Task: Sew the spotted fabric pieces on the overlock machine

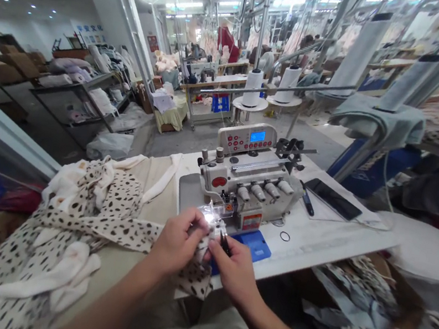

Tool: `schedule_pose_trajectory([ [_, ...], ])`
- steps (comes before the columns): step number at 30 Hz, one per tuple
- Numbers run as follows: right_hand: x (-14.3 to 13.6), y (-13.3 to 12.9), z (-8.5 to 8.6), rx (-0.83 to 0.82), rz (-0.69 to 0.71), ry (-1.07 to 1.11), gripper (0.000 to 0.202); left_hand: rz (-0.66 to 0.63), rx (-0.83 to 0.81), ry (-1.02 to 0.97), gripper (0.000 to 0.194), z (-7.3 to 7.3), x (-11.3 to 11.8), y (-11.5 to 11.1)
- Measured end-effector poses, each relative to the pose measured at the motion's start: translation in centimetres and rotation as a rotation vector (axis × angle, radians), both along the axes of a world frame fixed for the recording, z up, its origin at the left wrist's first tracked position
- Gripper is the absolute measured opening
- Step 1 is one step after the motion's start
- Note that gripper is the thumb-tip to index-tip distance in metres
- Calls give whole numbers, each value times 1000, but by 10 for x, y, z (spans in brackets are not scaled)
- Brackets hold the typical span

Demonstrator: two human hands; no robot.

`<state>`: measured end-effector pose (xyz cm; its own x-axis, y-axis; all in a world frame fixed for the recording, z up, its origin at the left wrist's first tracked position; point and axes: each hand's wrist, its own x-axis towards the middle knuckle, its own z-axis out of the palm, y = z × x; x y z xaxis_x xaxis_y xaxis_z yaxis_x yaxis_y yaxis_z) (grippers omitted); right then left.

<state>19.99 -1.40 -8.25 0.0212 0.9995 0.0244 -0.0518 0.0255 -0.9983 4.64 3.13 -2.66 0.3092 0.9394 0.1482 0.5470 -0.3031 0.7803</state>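
Observation:
My left hand (pixel 178 242) is closed, pinching a piece of black-spotted cream fabric (pixel 126 232) just in front of the overlock sewing machine's needle area. Black thread snips (pixel 225 242) sit in my right hand (pixel 236 271), which is closed around them. My right fingertips also touch the fabric edge beside the left hand. The overlock sewing machine (pixel 247 186) stands right behind both hands, its lamp lit over the presser foot. From my left hand the spotted fabric runs left into a heap with white trim; a spotted end hangs below the hands.
Right of the machine, a phone (pixel 334 199), a dark blue-handled tool (pixel 307 203) and a black ring (pixel 284 236) lie on the white table (pixel 316 242). A blue card-like sheet (pixel 258 247) is near my right hand. Thread cones (pixel 252 88) stand behind; spotted fabric piles lie lower right.

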Motion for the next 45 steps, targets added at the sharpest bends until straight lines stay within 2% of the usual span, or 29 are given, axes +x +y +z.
schedule_pose_trajectory([
  [3, -4, -4, -6, -3, -102, -18, 36, 9, 151, 140, 4, -7, 9, 1],
  [7, -13, -9, -12, -27, -212, 18, 38, 78, 460, 297, 4, -15, 16, -3],
  [9, -16, -10, -16, -32, -233, 59, 37, 53, 562, 364, 8, -18, 17, -9],
  [13, -16, -10, -22, -38, -223, 126, 37, -61, 632, 400, 16, -23, 16, -23],
  [18, -2, -9, -25, -6, -175, 95, 37, -93, 717, 405, 30, -34, 16, -37],
  [22, 29, -9, -18, 66, -122, -154, 39, -78, 780, 395, 29, -43, 18, -38],
  [25, 53, -5, -2, 116, -72, -355, 50, -70, 781, 401, 28, -43, 17, -35],
  [27, 63, -1, 11, 168, -56, -573, 53, -65, 778, 408, 25, -42, 17, -34],
  [31, 66, 10, 32, 296, -19, -1131, 44, -62, 763, 444, 24, -39, 16, -33],
  [33, 62, 14, 36, 329, -12, -1308, 42, -64, 757, 458, 25, -39, 17, -33],
  [39, 53, 20, 42, 379, 4, -1468, 40, -42, 785, 455, 24, -41, 18, -35],
  [45, 47, 20, 54, 310, 34, -1542, 38, -25, 804, 463, 23, -47, 18, -35],
])
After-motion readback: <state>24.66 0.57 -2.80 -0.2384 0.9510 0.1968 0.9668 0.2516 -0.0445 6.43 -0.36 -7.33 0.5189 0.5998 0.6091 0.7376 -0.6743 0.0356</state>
